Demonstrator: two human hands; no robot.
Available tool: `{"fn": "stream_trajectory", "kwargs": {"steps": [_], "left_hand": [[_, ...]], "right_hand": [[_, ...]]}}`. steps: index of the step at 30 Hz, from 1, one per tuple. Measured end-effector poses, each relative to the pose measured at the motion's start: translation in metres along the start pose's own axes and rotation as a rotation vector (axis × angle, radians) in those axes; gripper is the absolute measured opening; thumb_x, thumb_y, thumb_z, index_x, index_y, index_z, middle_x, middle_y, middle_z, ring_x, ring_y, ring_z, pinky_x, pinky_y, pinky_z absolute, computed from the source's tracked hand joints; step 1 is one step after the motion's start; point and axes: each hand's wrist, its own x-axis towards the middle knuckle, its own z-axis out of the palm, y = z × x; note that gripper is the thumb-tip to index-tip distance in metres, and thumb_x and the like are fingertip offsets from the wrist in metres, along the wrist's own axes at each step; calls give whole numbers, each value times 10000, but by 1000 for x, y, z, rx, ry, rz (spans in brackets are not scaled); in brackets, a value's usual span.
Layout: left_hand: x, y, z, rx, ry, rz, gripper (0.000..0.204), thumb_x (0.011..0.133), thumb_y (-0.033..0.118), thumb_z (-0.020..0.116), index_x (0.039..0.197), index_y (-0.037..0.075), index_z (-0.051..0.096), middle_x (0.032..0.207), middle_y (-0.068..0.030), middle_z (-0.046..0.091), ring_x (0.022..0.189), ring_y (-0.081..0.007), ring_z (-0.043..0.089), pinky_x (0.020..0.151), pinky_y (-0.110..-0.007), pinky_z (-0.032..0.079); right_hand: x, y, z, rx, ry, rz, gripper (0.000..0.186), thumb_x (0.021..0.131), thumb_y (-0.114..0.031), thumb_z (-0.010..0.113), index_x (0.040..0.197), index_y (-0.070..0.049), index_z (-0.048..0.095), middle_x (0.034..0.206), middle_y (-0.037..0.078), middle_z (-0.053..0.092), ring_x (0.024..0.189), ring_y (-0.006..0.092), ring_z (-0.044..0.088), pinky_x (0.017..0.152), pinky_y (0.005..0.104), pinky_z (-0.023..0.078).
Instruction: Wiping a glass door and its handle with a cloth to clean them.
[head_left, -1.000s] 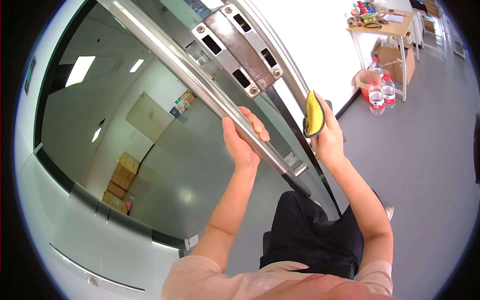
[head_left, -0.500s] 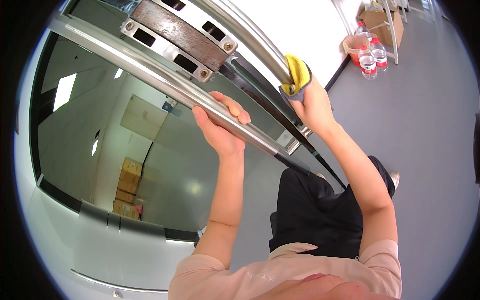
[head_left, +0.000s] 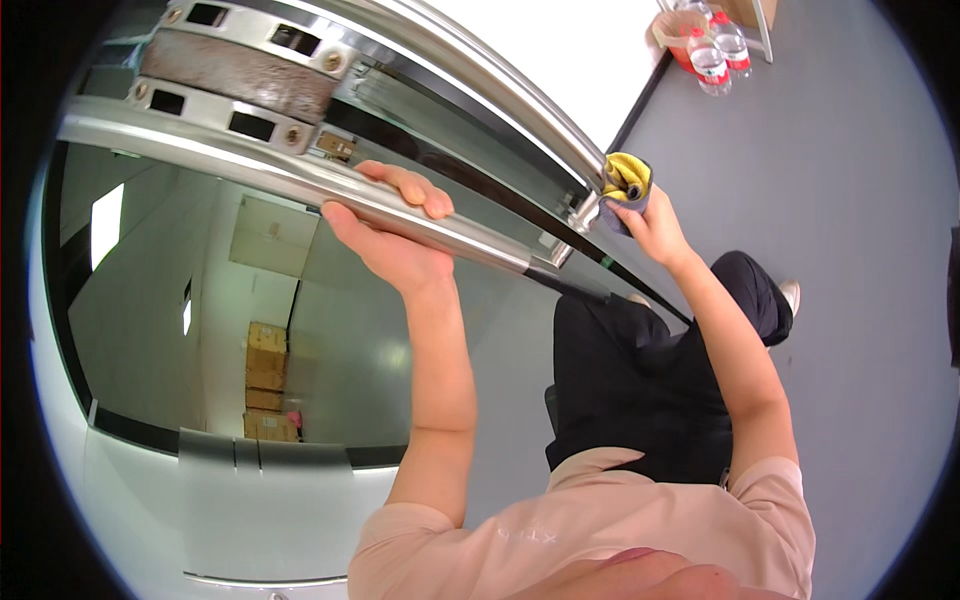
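Observation:
My left hand [head_left: 405, 240] is wrapped around a shiny metal tube handle [head_left: 485, 243] on the near side of a glass door [head_left: 350, 340]. A second, parallel tube handle [head_left: 540, 118] runs on the far side. At its lower end my right hand [head_left: 662, 232] grips a yellow and grey cloth [head_left: 628, 178], bunched around the tube's end. The cloth hides part of that end and some of my fingers. Higher up, a brown block [head_left: 235, 80] lies between two slotted metal plates [head_left: 215, 115], beside the near handle.
Clear plastic bottles [head_left: 710, 68] with red caps stand by a bin [head_left: 672, 45] at the upper right, on the grey floor [head_left: 860, 230]. Stacked cardboard boxes [head_left: 266, 362] show in the glass. A dark-edged panel [head_left: 480, 185] lies between the handles.
My right hand has slid the cloth along the far handle toward its lower end. My left hand still grips the near handle. The whole view has shifted and turned somewhat.

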Motion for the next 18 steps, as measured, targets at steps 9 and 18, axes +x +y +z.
{"fn": "stream_trajectory", "kwargs": {"steps": [9, 18], "left_hand": [[0, -8, 0, 163, 121, 65, 578, 851, 656, 310, 925, 113, 492, 603, -34, 471, 451, -140, 442, 391, -258, 385], [-7, -11, 10, 287, 136, 168, 699, 883, 599, 303, 1386, 116, 257, 1432, -69, 226, 1278, -233, 279, 1045, -374, 281]], "right_hand": [[-73, 42, -38, 214, 53, 538, 338, 888, -258, 560, 1086, 15, 547, 944, 65, 612, 862, 133, 560, 790, 286, 441], [-100, -57, -44, 494, -269, 664, 442, 917, -367, 482, 1128, 19, 520, 956, 58, 560, 915, 142, 506, 829, 280, 407]]}}
